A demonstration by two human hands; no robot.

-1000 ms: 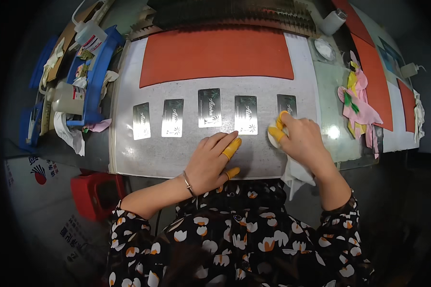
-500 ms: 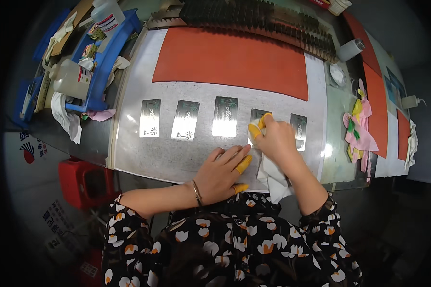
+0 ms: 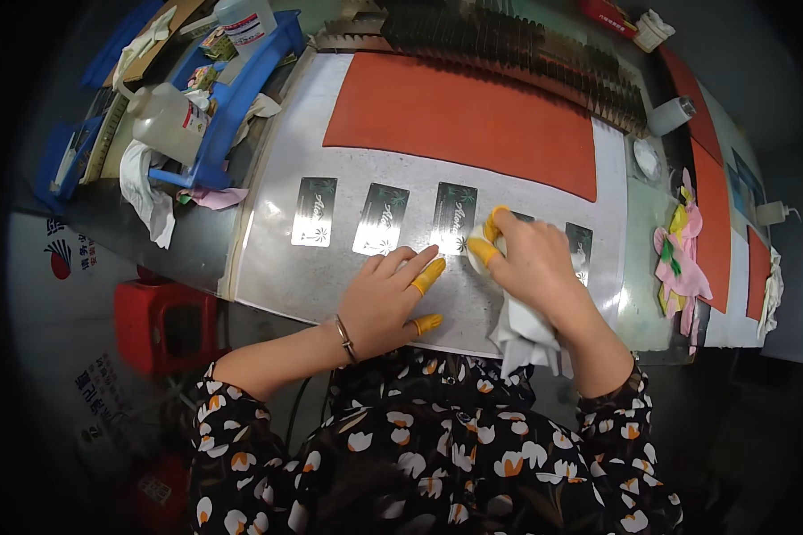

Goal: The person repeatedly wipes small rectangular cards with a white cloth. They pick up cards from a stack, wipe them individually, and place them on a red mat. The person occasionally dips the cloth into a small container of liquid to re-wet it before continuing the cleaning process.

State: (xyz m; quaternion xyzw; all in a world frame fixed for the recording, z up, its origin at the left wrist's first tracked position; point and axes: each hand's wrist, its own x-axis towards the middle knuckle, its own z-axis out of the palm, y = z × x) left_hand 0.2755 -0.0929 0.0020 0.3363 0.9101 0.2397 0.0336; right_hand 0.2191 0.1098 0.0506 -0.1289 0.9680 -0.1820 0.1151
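Observation:
Several thin metallic cards, dark at the top and silvery below with a palm motif, lie in a row across the grey work sheet [image 3: 299,285]. My left hand [image 3: 385,296] is open, fingers spread, with fingertips at the lower edge of the middle card [image 3: 455,214]. Yellow finger cots cover its thumb and index finger. Just right of that card, my right hand [image 3: 533,267] is closed on a white cloth [image 3: 525,334], whose loose end hangs toward me. It also wears yellow finger cots and partly hides the card [image 3: 520,217] beneath it.
An orange-red mat [image 3: 464,116] lies behind the cards, with a dark toothed rack [image 3: 509,53] beyond. A blue tray [image 3: 232,125] and a plastic bottle [image 3: 169,125] stand left. Pink and yellow cloth scraps [image 3: 681,263] lie right, near a white bottle [image 3: 672,116].
Both hands have moved left, away from the card second from the right and over to the middle card. The cloth has come along in my right hand. The whole view has shifted slightly.

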